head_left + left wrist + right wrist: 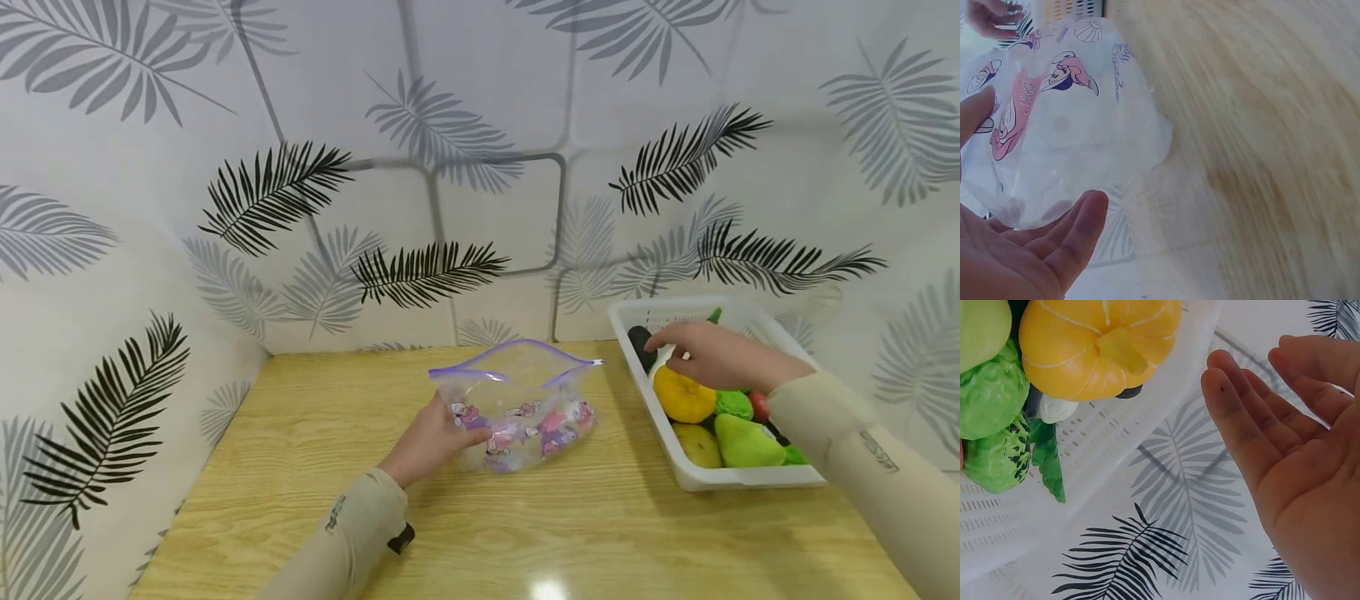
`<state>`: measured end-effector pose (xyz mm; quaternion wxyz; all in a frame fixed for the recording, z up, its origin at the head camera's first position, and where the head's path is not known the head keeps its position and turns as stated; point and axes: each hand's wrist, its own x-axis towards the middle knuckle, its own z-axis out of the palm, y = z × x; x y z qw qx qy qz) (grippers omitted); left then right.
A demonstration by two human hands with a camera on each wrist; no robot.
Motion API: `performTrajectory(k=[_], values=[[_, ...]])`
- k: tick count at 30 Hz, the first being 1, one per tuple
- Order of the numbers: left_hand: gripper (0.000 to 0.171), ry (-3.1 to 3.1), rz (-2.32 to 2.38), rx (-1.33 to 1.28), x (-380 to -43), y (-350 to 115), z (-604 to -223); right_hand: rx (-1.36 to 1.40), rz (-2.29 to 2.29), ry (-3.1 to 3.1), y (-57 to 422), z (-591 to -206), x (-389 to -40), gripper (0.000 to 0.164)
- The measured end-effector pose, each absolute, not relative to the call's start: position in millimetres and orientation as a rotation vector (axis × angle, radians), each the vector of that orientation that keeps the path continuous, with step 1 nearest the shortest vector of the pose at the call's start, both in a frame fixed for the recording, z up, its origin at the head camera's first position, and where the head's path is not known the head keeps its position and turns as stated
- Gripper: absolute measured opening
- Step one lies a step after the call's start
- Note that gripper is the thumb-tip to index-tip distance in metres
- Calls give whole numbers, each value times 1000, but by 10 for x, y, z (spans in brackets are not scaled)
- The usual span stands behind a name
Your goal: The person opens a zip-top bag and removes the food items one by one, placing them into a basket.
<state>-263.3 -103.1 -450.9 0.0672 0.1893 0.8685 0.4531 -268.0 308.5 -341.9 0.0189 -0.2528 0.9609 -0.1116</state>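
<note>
A clear zip bag (517, 425) with a purple-edged mouth and pink cartoon prints stands on the table, its mouth parted. My left hand (435, 437) holds it by its left side, thumb across the front and the other fingers behind. In the left wrist view the thumb and fingers (1079, 244) lie on either side of the bag (1085, 137). Over the white basket (678, 467) hovers my right hand (712, 354), holding nothing, its fingers bent loosely. Below it lie a yellow pumpkin (684, 396) and a dark rounded item (642, 346).
Also in the basket are a light green pear-shaped piece (748, 442), a dull yellow fruit (697, 444), a green leafy ball (733, 405) and a red piece (759, 407). The wooden table (570, 533) meets a leaf-patterned curtain (420, 208) at the back.
</note>
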Motion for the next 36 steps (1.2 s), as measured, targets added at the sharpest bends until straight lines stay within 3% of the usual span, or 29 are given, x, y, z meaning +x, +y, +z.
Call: performTrajectory(k=[8,10,17,28,36], values=[[106,2606,1385,365,-2783,-1015,-4446,-866,-379,2997,2934,-3399,-2507,30],[107,2543,1433,323,-2846,-1014,-4446,-877,-399,2987,2903,-3405,-2481,30],[83,2414,1516,254,-3098,-1036,-4441,-899,-413,2971,2803,-3449,-2437,30],[100,2615,1361,75,-3118,-1231,-4435,-925,-412,2968,2749,-3508,-2418,31],[103,2889,1081,275,-3066,-1228,-4306,-920,-372,3028,2802,-3499,-2379,34]])
